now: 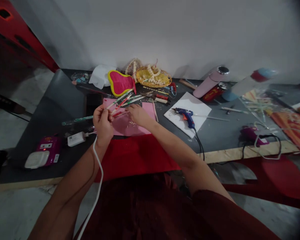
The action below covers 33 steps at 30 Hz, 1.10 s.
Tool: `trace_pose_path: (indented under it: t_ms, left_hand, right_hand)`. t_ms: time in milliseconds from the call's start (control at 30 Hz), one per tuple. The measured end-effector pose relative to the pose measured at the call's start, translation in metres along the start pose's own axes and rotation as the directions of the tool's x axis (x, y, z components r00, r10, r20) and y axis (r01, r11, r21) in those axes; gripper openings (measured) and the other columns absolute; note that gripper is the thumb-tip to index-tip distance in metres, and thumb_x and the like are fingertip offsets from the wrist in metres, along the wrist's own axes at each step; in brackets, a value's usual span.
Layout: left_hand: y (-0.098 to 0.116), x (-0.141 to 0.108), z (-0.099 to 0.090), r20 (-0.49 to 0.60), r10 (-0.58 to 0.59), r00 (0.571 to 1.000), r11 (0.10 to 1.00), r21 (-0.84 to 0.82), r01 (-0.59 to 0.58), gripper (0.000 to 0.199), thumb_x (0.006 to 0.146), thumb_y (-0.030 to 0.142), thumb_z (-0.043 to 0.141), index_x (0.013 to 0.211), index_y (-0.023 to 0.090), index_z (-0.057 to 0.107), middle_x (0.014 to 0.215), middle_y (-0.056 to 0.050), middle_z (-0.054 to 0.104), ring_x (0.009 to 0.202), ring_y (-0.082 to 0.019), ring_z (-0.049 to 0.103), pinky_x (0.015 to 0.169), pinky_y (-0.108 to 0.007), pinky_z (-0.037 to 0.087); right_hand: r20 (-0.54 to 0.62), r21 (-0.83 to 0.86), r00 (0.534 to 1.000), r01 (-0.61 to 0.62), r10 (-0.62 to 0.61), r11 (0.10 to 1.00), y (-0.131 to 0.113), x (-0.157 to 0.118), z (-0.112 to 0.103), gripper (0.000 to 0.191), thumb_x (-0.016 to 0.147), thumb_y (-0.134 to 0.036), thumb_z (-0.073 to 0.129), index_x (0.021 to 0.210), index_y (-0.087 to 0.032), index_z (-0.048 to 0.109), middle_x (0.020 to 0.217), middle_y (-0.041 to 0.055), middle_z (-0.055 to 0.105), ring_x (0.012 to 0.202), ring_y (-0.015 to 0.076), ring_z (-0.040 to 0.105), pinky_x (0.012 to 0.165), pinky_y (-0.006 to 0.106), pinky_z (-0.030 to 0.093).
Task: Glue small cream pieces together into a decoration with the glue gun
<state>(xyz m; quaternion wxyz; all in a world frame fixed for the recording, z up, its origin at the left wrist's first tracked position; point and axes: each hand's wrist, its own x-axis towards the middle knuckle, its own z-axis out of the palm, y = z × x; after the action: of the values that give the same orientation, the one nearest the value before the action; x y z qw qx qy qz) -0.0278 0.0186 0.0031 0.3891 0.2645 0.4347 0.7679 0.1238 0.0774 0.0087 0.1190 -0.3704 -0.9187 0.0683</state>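
My left hand (103, 121) is closed in a pinch above the left part of a pink sheet (120, 128). What it pinches is too small to make out. Several slim, clear-wrapped sticks with red and green markings (122, 101) lie just beyond its fingers. My right hand (140, 115) rests low over the same sheet, fingers stretched towards the left hand and near the red-marked sticks. Small pale bits (132, 123) are scattered beneath it. A red cloth (137, 155) hangs at the table's front edge under the sheet.
A blue glue gun (186, 116) lies on a white board (200, 115). Behind are a pink, yellow-edged shape (121, 83), a wicker basket (153, 78) and pliers (160, 97). A pink flask (211, 81) and red can (213, 92) stand right. A purple box (51, 150) sits left; a white cable (100, 180) crosses my left arm.
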Motion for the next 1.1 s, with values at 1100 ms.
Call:
trace_pose_path:
  t_ms: [1100]
  left_hand:
    - [0.001,-0.021,-0.004,0.705,0.264,0.658,0.371,0.556,-0.744,0.027,0.088,0.032,0.051,0.108,0.022,0.067,0.093,-0.006,0.065,0.091,-0.018,0.058,0.085,-0.033,0.046]
  right_hand:
    - [-0.168,0.123,0.963,-0.191,0.21,0.974,0.027,-0.086,-0.009,0.025,0.087,-0.014,0.046,0.101,-0.017,0.066,0.099,0.0074,0.066,0.094,0.0186,0.057,0.089,0.03,0.042]
